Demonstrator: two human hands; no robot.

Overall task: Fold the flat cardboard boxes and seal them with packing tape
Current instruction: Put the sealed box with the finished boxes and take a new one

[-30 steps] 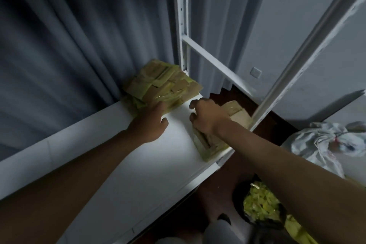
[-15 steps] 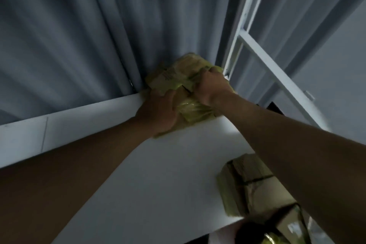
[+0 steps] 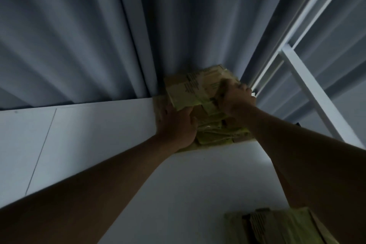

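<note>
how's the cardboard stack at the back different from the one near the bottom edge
The back stack sits against the grey curtain at the shelf's far corner; the near stack lies at the front, cut off by the frame. Both hands are on the back stack, the left hand on its side and the right hand gripping its top; nothing touches the near stack. Both are flattened cardboard on the white shelf.

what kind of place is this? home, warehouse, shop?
Probably a storeroom or home packing corner, not certain. Clues: a white metal shelving rack with a white shelf board, bundles of flat cardboard boxes stacked on it, and a grey curtain hanging right behind.
</note>
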